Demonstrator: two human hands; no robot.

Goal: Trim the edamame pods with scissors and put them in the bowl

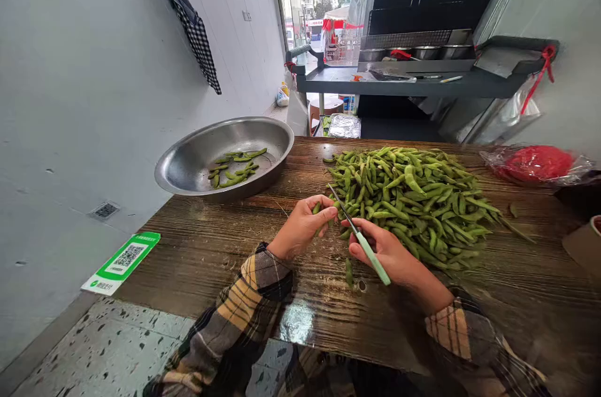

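My left hand (303, 225) is closed round a green edamame pod (317, 207), held just above the wooden table (211, 247). My right hand (389, 253) grips a small knife with a pale green handle (372, 254); its thin blade points up and left toward the pod. Right behind both hands lies a big heap of edamame pods (413, 196). A single pod (349, 272) lies on the table between my wrists. At the table's far left corner sits a wide metal basin (188, 165) with several pods in it.
A red item in a clear plastic bag (535, 164) lies at the table's far right. A grey wall with a green QR sticker (123, 259) runs along the left. Beyond the table stands a dark counter (399, 81) with metal pans.
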